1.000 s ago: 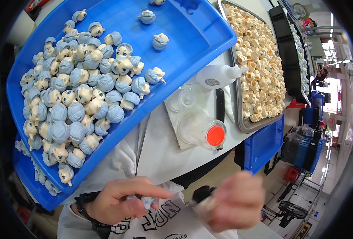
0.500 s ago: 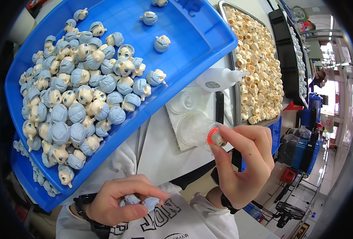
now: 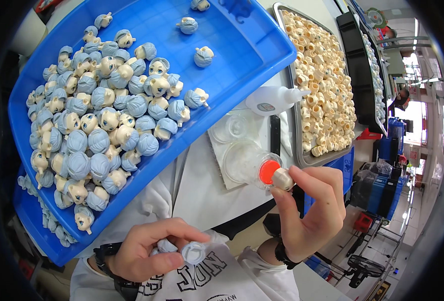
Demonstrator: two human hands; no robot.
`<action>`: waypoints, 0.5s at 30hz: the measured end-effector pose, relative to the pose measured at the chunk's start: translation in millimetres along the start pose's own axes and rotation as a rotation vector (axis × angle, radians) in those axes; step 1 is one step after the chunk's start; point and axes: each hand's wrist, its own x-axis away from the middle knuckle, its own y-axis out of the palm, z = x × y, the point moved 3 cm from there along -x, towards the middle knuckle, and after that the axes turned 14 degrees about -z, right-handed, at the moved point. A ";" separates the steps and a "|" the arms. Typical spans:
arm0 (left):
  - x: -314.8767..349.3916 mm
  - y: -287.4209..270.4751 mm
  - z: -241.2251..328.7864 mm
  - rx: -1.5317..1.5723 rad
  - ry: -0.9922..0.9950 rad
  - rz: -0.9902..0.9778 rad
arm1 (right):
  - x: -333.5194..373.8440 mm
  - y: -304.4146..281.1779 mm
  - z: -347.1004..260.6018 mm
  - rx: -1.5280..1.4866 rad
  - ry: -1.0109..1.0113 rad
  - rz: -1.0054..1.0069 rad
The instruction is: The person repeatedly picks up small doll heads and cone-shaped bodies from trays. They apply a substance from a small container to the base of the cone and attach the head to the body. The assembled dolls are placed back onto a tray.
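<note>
My left hand is closed around small light-blue doll hair pieces. One hair piece sits at the thumb and fingertips, its hollow side showing; another hair piece is tucked behind the thumb. Between the thumb and fingertips of my right hand is a cream doll head part. It is right beside a red disc at the mouth of a clear plastic container; I cannot tell whether they touch. A large blue tray holds many doll heads with blue hair.
A metal tray heaped with cream head parts stands at the right, beside a black tray of blue pieces. A white squeeze bottle lies between the trays. Another clear cup stands near the container.
My right hand has drawn the cream head part slightly right and turned it, uncovering more of the red disc. In my left hand the front hair piece has turned to show its hollow side.
</note>
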 end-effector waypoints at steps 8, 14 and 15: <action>0.1 -4.1 -4.3 -0.140 0.035 0.011 | 0.7 0.4 2.0 0.009 0.009 -0.034; -0.2 -4.4 -2.0 -0.119 0.063 0.039 | 0.7 0.8 0.6 0.036 -0.005 -0.043; -0.2 -5.4 -2.4 -0.121 0.071 0.040 | 1.0 1.2 0.9 0.038 0.000 -0.038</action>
